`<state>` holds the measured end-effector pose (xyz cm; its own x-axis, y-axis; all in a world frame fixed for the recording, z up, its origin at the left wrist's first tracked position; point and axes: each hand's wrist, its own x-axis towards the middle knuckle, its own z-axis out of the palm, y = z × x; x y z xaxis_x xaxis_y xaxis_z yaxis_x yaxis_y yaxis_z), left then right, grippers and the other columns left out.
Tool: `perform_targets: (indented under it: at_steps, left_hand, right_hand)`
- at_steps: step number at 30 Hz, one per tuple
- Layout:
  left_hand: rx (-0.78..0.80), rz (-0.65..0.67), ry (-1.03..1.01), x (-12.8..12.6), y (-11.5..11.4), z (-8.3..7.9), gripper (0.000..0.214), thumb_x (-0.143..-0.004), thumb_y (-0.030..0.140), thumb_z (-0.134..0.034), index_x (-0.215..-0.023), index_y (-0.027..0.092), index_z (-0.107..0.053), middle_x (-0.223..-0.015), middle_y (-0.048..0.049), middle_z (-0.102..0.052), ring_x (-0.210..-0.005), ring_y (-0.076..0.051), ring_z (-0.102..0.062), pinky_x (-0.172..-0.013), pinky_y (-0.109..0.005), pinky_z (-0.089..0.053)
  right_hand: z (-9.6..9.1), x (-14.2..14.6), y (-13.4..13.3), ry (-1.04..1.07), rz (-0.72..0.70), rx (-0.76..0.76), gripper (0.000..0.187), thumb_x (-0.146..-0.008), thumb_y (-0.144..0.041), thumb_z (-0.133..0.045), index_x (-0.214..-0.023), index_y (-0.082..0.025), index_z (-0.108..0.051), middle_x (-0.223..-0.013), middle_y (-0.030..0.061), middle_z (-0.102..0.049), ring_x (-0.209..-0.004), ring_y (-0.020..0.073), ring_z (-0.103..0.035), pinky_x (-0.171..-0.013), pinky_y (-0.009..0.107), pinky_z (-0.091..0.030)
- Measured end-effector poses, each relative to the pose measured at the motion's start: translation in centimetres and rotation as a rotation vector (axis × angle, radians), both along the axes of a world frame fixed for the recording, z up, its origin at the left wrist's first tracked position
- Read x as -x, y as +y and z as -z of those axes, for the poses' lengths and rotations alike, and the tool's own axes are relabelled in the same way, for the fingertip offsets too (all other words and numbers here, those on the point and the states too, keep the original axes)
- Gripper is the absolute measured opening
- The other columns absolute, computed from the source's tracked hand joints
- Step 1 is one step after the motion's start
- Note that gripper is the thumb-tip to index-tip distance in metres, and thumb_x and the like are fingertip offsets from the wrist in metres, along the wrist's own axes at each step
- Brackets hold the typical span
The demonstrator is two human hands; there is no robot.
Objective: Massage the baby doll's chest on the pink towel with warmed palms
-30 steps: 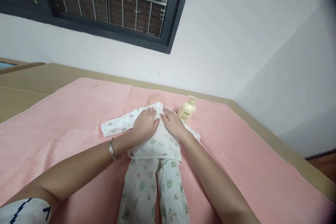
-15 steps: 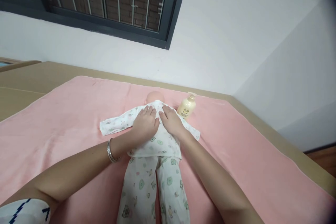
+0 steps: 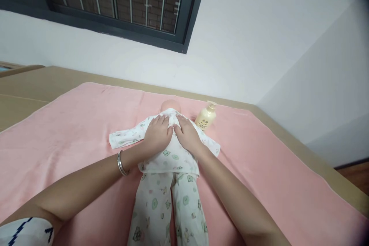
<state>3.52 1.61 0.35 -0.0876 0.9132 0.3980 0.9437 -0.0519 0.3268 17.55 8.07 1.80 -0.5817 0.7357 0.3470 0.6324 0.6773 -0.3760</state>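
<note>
- I see the doll lying on its back in the middle of the pink towel, head toward the wall, dressed in a printed white top and matching trousers.
- My left hand lies flat on the chest, fingers spread and extended toward the collar; it closes on nothing and only presses the cloth. My right hand does the same just beside it, the two thumbs nearly touching over the midline.
- I cannot tell whether any fingertip pinches the neckline, since the fingers cover it.
- Risk: flat palms have no hold, so if I press and slide, I judge the loose fabric will bunch toward the neck or ride up at the hem, which already sits crumpled over the waistband.
- Risk: the pump bottle stands upright just beside the doll's shoulder and near my right wrist. A sideways sweep of that forearm could tip it over onto the towel.
- Risk: the sleeve on my left lies stretched out flat, and my forearm with the bracelet passes near it; dragging back could snag and twist it.
- Risk: uneven pressure could roll the light doll off its centred position.
</note>
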Motion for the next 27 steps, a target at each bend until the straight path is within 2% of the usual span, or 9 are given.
perform_targets:
  at_steps: [5, 9, 13, 17, 21, 24, 27]
  left_hand:
    - [0.028, 0.041, -0.055, 0.6, 0.7, -0.2, 0.052, -0.098, 0.033, -0.033, -0.141, 0.008, -0.047, -0.147, -0.0162, -0.051, -0.14, -0.029, -0.042, -0.119, -0.047, -0.032]
    - [0.047, 0.057, -0.092, 1.0, 1.3, -0.5, 0.052, -0.098, 0.034, -0.032, -0.141, 0.009, -0.048, -0.148, -0.0151, -0.05, -0.14, -0.029, -0.042, -0.118, -0.048, -0.033]
    - [0.041, 0.077, -0.103, 1.5, 2.0, -0.7, 0.049, -0.097, 0.034, -0.033, -0.136, 0.01, -0.053, -0.146, -0.0149, -0.052, -0.138, -0.028, -0.045, -0.118, -0.047, -0.034]
    - [0.024, 0.133, -0.098, 2.1, 2.4, -0.4, 0.043, -0.096, 0.032, -0.036, -0.13, 0.016, -0.057, -0.142, -0.0123, -0.056, -0.136, -0.027, -0.048, -0.115, -0.047, -0.037]
    - [0.019, 0.156, -0.106, 2.6, 2.7, -0.2, 0.043, -0.096, 0.03, -0.035, -0.133, 0.016, -0.054, -0.144, -0.0108, -0.054, -0.138, -0.026, -0.045, -0.116, -0.046, -0.036]
    - [0.013, 0.158, -0.111, 2.7, 2.9, -0.4, 0.046, -0.097, 0.032, -0.035, -0.137, 0.016, -0.051, -0.145, -0.011, -0.054, -0.137, -0.026, -0.046, -0.116, -0.045, -0.036]
    - [0.026, 0.148, -0.103, 2.3, 2.7, -0.6, 0.049, -0.098, 0.036, -0.034, -0.139, 0.014, -0.049, -0.146, -0.0134, -0.052, -0.138, -0.027, -0.045, -0.117, -0.046, -0.035]
  right_hand:
    - [0.8, 0.3, -0.4, 0.068, 0.021, -0.02, 0.049, -0.099, -0.032, -0.037, -0.137, -0.007, -0.055, -0.144, 0.0161, -0.053, -0.137, 0.0273, -0.045, -0.119, 0.044, -0.028]
    - [0.7, 0.6, -0.4, 0.115, 0.103, -0.017, 0.047, -0.1, -0.034, -0.038, -0.135, -0.01, -0.058, -0.14, 0.0144, -0.057, -0.135, 0.0262, -0.048, -0.118, 0.042, -0.03]
    - [0.1, 1.1, -1.1, 0.079, 0.177, 0.006, 0.046, -0.101, -0.033, -0.037, -0.135, -0.01, -0.057, -0.141, 0.0153, -0.055, -0.136, 0.0263, -0.046, -0.119, 0.043, -0.027]
    - [-0.4, 2.0, -2.7, -0.003, 0.225, 0.024, 0.049, -0.102, -0.03, -0.033, -0.14, -0.006, -0.05, -0.146, 0.0202, -0.049, -0.141, 0.0301, -0.039, -0.119, 0.048, -0.023]
    - [-0.3, 2.0, -2.4, 0.004, 0.15, 0.015, 0.049, -0.102, -0.031, -0.032, -0.141, -0.007, -0.05, -0.147, 0.0181, -0.049, -0.141, 0.0289, -0.038, -0.119, 0.046, -0.024]
    - [-0.1, 1.2, -0.7, 0.045, 0.03, 0.033, 0.048, -0.102, -0.035, -0.034, -0.141, -0.011, -0.051, -0.147, 0.0146, -0.05, -0.141, 0.0259, -0.04, -0.12, 0.044, -0.024]
    - [0.2, 0.2, 0.9, 0.057, -0.04, 0.053, 0.053, -0.101, -0.042, -0.039, -0.144, -0.011, -0.047, -0.151, 0.0147, -0.045, -0.144, 0.0256, -0.035, -0.122, 0.047, -0.018]
